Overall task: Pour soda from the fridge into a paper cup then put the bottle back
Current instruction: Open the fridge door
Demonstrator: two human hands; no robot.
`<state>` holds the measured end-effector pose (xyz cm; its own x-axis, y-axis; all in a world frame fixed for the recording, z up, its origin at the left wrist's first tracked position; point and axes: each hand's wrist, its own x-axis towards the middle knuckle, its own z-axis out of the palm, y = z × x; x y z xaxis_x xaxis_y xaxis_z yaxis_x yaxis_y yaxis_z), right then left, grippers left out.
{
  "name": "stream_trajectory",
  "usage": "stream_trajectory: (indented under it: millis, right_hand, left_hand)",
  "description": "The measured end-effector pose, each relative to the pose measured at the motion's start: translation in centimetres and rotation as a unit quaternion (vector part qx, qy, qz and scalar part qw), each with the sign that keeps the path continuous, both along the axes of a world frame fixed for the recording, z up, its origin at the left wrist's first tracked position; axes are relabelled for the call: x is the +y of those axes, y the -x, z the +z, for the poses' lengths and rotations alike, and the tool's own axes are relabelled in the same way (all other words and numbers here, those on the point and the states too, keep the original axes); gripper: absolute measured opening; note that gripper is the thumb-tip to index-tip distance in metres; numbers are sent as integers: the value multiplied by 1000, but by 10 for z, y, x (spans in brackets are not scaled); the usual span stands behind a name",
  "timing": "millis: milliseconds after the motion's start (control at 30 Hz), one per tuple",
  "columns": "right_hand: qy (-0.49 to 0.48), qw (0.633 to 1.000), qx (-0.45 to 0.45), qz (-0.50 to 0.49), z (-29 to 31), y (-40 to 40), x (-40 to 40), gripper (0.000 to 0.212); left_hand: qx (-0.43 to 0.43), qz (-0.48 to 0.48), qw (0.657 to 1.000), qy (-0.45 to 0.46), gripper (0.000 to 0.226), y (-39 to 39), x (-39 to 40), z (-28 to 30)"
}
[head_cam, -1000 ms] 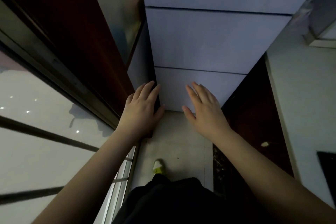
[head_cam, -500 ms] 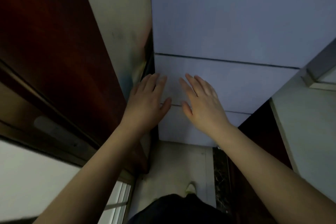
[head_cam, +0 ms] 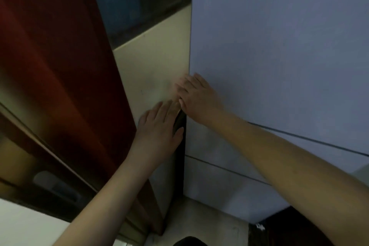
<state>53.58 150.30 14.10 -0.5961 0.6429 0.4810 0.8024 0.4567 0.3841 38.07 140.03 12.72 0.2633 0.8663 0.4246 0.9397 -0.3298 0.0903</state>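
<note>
Standing close against the fridge, its pale bluish doors all shut and filling the right side of the view. Reaching with the right hand to the fridge's left edge, fingers loosely spread and curling around the edge of the upper door, just above the seam between doors; gripping or merely touching, cannot tell. Stretching the left hand flat and open, fingers together, just below and left of the right hand, lying against the cream panel beside the fridge's left edge, holding nothing, thumb pointing toward the dark gap along the fridge's side. Showing no soda bottle and no paper cup anywhere in view. Leaning a dark red wooden frame further left of the fridge, beyond the cream panel. Showing pale floor at the fridge's foot.
</note>
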Motion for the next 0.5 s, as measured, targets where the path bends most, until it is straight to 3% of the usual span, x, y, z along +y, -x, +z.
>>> stream_trajectory:
  millis: [100,233,333,433,500]
  right_hand:
    - [25,986,-149,-76,2,10,27,45]
    - [85,943,-261,-188,-2,18,49,45]
    - [92,932,-267,-227,-2,25,46,41]
    - [65,945,-223,-229,0,29,43,39]
    - [73,932,-268,-234,3,31,42,36]
  left_hand:
    - [12,5,1000,-10,62,1,5,5]
    - [26,2,1000,-4,64,2,5,14]
    - [28,-4,1000,10,65,4,0,12]
    - [40,-15,998,35,66,6,-12,5]
    - [49,-25,998,41,66,6,-22,5]
